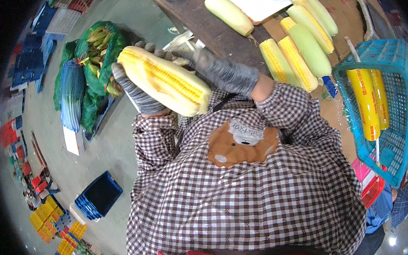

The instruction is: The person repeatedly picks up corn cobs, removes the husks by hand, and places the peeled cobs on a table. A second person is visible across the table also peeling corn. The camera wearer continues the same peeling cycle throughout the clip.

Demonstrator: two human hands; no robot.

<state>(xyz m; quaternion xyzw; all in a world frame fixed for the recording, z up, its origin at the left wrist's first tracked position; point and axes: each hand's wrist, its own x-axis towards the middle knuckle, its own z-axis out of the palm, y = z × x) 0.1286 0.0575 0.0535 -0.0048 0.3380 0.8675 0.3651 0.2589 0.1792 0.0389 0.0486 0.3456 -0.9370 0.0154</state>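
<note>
Gripping a partly husked corn cob (166, 80) from beneath, the gloved left hand (136, 92) is clenching it above the person's checked smock (245, 190). The gloved right hand (221, 70) is lying behind the cob's far right end, fingertips hidden, so its grip cannot be told.

on my right, turquoise basket (398, 64) holding yellow film rolls (365, 103). row of part-husked corn cobs (297, 51) on cardboard beside it. green sack of husks (97, 54) on floor at my left, dark blue crates (98, 195) nearer.
</note>
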